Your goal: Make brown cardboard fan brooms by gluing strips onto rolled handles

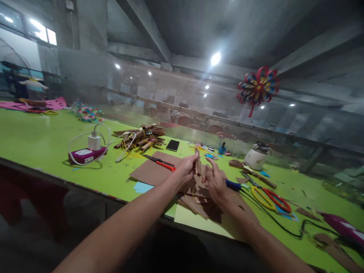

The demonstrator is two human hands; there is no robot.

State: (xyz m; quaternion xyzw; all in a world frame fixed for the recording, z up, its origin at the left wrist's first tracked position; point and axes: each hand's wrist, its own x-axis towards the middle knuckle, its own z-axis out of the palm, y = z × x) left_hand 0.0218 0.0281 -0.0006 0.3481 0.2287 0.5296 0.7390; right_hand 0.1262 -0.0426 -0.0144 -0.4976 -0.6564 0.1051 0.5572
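My left hand [186,171] is closed around a small upright roll of brown paper [198,165], pinching it at the roll's left side. To the right of the roll, my right hand [214,181] has its fingers apart, the index finger pointing up; nothing shows in its grip. Under both hands lie brown paper sheets and pieces [196,193] with yellow string among them. A red-handled cutter or scissors [166,165] rests on a flat brown sheet [148,170] left of my hands. Beside my right hand is a blue-handled tool [233,185] with a black cord.
Brown rolls with yellow string [142,138] are piled behind a purple power strip [88,154]. A phone [172,145] lies at the back. On the right are red-and-yellow scissors [270,199], a white kettle-like pot [256,157] and a purple object [344,227]. The green table's [113,185] front edge is near.
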